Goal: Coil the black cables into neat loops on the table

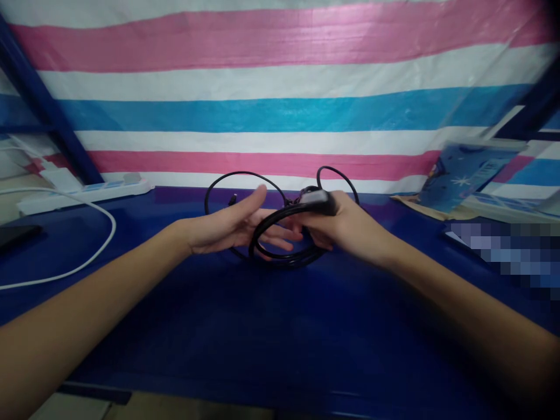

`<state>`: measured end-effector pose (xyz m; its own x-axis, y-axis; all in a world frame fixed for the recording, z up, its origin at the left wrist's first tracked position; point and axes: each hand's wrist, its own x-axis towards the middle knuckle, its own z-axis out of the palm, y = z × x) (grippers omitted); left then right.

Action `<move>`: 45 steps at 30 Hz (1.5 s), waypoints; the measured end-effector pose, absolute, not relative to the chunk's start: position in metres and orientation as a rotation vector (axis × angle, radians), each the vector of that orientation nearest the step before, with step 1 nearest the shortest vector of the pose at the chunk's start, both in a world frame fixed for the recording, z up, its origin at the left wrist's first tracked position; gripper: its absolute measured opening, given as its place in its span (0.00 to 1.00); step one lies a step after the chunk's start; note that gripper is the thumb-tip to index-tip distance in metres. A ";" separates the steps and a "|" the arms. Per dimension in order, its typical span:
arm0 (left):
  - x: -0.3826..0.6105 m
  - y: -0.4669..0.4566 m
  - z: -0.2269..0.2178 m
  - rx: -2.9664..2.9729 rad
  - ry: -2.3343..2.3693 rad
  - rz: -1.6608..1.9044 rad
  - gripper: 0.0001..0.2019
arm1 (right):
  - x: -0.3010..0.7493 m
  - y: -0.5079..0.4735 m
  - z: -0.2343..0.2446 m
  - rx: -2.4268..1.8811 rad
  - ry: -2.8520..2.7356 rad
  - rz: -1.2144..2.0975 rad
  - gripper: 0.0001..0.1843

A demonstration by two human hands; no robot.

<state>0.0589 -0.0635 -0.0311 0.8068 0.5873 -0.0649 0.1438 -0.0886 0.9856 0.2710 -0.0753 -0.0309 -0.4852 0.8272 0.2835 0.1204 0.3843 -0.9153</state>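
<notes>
Two hands: right hand (pixel 345 221) closed on the coiled black cable (pixel 280 261) and glossy dark block (pixel 315 200) above the surface (pixel 280 338); left hand (pixel 223 227) open, fingers spread behind the coil, contact unclear. Slack right grip could let the coil spring open; loose rear loops could snag. Connector tip (pixel 233 199) too small to identify, block's end hidden, dark slab (pixel 17 233) cut off left.

Seemingly a dormitory nook (walled by striped sheeting (pixel 280 81)), with desk (pixel 280 332), frame (pixel 40 99), power strip (pixel 107 191).
</notes>
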 end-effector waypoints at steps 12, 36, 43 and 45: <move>0.097 -0.086 -0.027 1.609 0.917 0.871 0.02 | 0.271 -0.077 -0.027 -0.963 -2.002 0.980 0.11; 0.100 -0.088 0.032 1.972 0.736 0.470 0.13 | 0.270 -0.088 -0.007 -1.270 -2.133 0.346 0.09; 0.131 -0.083 0.003 2.361 1.177 0.832 0.06 | 0.275 -0.080 -0.009 -1.256 -2.047 0.346 0.05; 0.123 -0.076 -0.005 2.151 1.096 0.937 0.07 | 0.279 -0.076 -0.011 -1.202 -1.965 0.538 0.05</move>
<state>0.1228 -0.0757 -0.0055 0.4259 0.8407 0.3344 0.4610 -0.5196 0.7194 0.2787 -0.0759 -0.0106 -0.2710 0.8829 0.3835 0.5642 0.4685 -0.6799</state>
